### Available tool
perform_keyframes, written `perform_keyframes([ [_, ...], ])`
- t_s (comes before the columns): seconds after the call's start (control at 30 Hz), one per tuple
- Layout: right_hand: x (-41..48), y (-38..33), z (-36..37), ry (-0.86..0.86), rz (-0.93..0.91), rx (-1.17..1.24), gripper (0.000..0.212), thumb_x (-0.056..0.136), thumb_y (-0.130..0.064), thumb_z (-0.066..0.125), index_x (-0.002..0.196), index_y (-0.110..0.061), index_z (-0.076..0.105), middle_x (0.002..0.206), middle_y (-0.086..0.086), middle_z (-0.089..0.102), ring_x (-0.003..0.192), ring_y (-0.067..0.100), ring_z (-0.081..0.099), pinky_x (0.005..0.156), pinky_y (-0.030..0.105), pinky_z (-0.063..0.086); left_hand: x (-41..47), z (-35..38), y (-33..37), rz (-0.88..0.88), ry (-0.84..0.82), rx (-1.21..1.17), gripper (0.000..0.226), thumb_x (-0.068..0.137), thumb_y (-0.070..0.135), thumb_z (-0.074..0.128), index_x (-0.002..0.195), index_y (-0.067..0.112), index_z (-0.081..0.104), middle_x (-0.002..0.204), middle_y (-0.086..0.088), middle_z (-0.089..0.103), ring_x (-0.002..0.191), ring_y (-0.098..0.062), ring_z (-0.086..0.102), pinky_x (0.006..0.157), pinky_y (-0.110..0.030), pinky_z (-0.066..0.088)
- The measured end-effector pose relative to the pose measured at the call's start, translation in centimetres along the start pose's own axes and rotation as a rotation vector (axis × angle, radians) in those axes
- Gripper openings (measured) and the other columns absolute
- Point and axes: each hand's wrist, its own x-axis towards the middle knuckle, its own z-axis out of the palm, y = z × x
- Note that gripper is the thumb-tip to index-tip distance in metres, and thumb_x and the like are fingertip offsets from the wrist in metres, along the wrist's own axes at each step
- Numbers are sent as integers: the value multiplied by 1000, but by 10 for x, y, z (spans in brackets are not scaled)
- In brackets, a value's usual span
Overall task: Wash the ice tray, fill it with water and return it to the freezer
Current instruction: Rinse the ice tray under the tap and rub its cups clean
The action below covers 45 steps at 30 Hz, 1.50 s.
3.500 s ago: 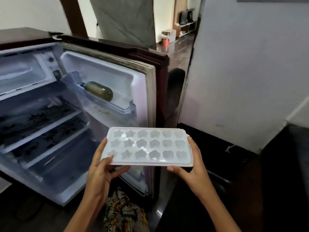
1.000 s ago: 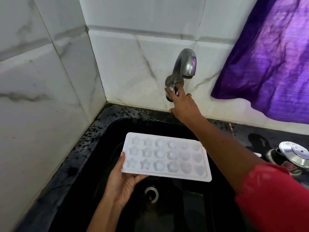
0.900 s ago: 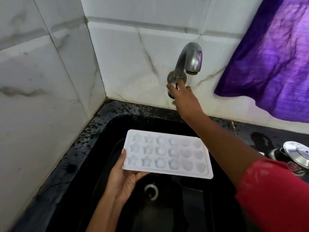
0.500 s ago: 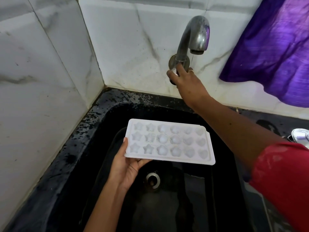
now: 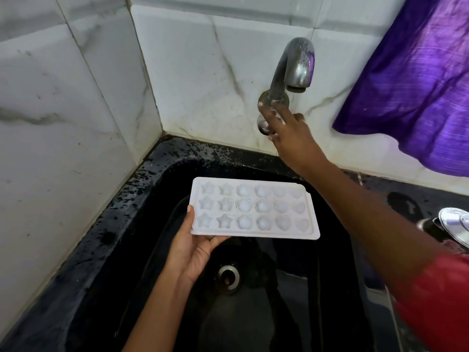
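A white ice tray (image 5: 253, 208) with star, round and heart moulds hangs level over the black sink (image 5: 157, 189). My left hand (image 5: 195, 246) holds it by its near left corner, thumb on the rim. My right hand (image 5: 286, 133) reaches to the wall and its fingers rest on the knob under the steel tap (image 5: 294, 67). The spout points down, to the right of and behind the tray. A faint thread of water seems to fall from the spout; I cannot tell for sure.
White marble tiles close the left and back. A purple cloth (image 5: 416, 80) hangs at the upper right. A steel lid (image 5: 454, 224) lies on the black counter to the right. The round drain (image 5: 228, 275) sits below the tray.
Earlier I held the tray with both hands at the open fridge. Over the last second the tray has stayed over the sink and my right hand has stayed at the tap knob; only the view shifted.
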Motion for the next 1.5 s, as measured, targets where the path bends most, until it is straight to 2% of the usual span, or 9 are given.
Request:
perform_keyframes([
  [0.13, -38, 0, 12, 61, -17, -8, 75, 86, -3, 56, 150, -20, 19, 159, 7, 11, 134, 39, 31, 103, 49, 33, 5, -2, 2, -9, 9, -11, 36, 96, 35, 41, 113, 8, 57, 103, -13, 72, 91, -29, 70, 74, -51, 56],
  [0.3, -26, -13, 9, 177, 143, 115, 65, 88, -1, 53, 146, -11, 27, 155, 14, 21, 134, 35, 32, 102, 45, 37, 10, -3, -1, -28, 8, -50, 36, 97, 35, 40, 112, 8, 58, 102, -14, 72, 90, -30, 70, 69, -49, 58],
  [0.4, -14, -13, 9, 48, 128, 36, 69, 88, -12, 61, 147, -16, 24, 154, 12, 16, 124, 35, 41, 97, 42, 42, 12, -2, -2, -32, 8, -37, 36, 97, 35, 41, 113, 7, 58, 105, -15, 71, 92, -30, 69, 70, -49, 58],
  [0.63, 10, -4, 6, -32, 43, -111, 67, 77, 19, 51, 135, -13, 36, 143, 17, 32, 91, 36, 55, 73, 44, 53, 14, -1, 0, -17, 9, 3, 36, 97, 35, 41, 111, 8, 59, 103, -13, 72, 91, -29, 70, 74, -51, 56],
  [1.03, 18, 6, 18, -41, 0, -126, 71, 76, 20, 54, 134, -16, 34, 141, 18, 34, 86, 33, 59, 70, 43, 55, 17, 0, 2, 19, 5, 31, 34, 99, 34, 37, 107, 10, 59, 92, -9, 74, 82, -24, 72, 62, -41, 59],
  [1.23, 20, 8, 15, -21, -52, -77, 63, 81, 14, 52, 136, -14, 38, 138, 17, 40, 92, 37, 59, 75, 45, 54, 17, 8, -5, -33, -18, 43, 35, 98, 35, 39, 106, 8, 60, 94, -12, 73, 84, -27, 71, 69, -46, 59],
  [1.37, -12, -4, 9, 81, 174, 571, 50, 98, -21, 43, 146, -19, 28, 148, 7, 38, 125, 29, 49, 103, 44, 42, 18, 9, -13, -71, -24, 7, 37, 97, 36, 41, 113, 7, 58, 103, -14, 71, 91, -30, 70, 70, -48, 58],
  [1.43, -47, -17, 16, -2, 321, 466, 58, 99, -31, 38, 150, -19, 13, 154, 8, 28, 136, 31, 35, 111, 45, 31, 20, 10, -16, -86, -14, -45, 39, 96, 35, 42, 119, 7, 55, 112, -16, 68, 95, -31, 68, 69, -47, 58],
  [1.5, -79, -33, 31, -273, 416, 270, 64, 100, -41, 27, 150, -12, 1, 160, 10, 3, 146, 27, 7, 118, 42, 5, 21, 14, -20, -102, -6, -76, 42, 96, 35, 43, 126, 7, 53, 118, -17, 65, 97, -30, 67, 69, -46, 58],
])
